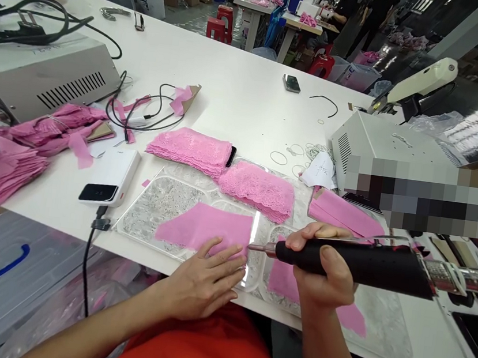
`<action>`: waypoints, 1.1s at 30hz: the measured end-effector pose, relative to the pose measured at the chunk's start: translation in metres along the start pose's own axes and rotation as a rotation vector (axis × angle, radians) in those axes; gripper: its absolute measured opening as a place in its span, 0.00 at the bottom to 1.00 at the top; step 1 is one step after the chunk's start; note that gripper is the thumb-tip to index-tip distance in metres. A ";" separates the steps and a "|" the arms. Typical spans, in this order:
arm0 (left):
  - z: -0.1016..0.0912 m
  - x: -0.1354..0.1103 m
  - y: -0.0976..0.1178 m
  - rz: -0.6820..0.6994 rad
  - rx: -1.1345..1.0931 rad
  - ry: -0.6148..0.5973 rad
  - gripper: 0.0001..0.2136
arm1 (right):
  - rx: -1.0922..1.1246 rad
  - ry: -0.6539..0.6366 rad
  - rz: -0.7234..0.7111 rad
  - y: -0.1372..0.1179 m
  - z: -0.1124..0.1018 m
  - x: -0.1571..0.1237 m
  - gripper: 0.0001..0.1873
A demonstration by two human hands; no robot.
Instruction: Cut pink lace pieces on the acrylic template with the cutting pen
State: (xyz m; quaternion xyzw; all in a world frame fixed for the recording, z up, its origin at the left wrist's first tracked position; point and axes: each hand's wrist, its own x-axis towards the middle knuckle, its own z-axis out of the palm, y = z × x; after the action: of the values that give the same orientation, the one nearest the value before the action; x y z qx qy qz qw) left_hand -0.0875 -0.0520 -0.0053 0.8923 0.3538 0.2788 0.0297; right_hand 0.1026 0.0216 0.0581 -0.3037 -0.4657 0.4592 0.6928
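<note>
The left hand (208, 284) lies flat, gripping nothing, on a pink cloth piece (211, 225) atop a marbled panel (142, 208), while the right hand (327, 284) grasps a black-handled tool (372, 266) (its metal tip (260, 248) points at the cloth's right edge). Beyond sit two pink lace stacks (193, 147), and farther back a phone-like device (292, 83) lies on the white table (234, 79).

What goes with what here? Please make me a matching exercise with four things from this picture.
Things:
1. Left hand
2. Right hand
3. Power bank
4. Clear box

Descriptions:
A. has a blue handle
B. grips a black-handled tool
C. laid on flat pink cloth
D. white, with a black cable plugged in

Pairs: 1-C, 2-B, 3-D, 4-A
</note>
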 end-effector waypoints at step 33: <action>-0.041 -0.034 -0.052 -0.373 0.237 0.154 0.12 | -0.128 0.060 -0.117 0.031 0.044 0.015 0.04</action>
State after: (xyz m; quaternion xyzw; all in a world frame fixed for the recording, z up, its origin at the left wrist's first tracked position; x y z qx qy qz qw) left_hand -0.1608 -0.0413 -0.0002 0.7848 0.5440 0.2923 -0.0512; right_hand 0.0532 0.0473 0.0537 -0.3333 -0.4901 0.3779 0.7112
